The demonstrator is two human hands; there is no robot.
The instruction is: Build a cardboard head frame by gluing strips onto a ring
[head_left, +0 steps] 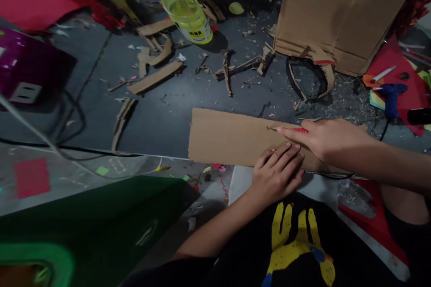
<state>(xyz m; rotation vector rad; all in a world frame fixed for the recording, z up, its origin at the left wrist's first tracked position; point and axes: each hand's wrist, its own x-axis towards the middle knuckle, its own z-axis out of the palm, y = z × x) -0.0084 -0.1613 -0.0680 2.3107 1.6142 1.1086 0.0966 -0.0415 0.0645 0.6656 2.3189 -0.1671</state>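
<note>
Brown cardboard offcuts [156, 77] litter your dark grey tabletop [158, 121] above the grey floor [74, 166]. A flat, oblong brown cardboard panel [222, 136] lies at its near edge. Your left hand [278, 170] rests there, fingers loosely together; your right hand [332, 139] has fingers clamped on a slim red pointed tool [300, 130].

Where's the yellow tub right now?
In the head view, the yellow tub sits on the dark table, near the top, left of centre, beside cardboard scraps.

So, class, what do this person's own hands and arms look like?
The left hand and right hand show no gloves, rings or watch. Both forearms are bare; a black sleeve shows on the left arm; no right sleeve is in view.
</note>
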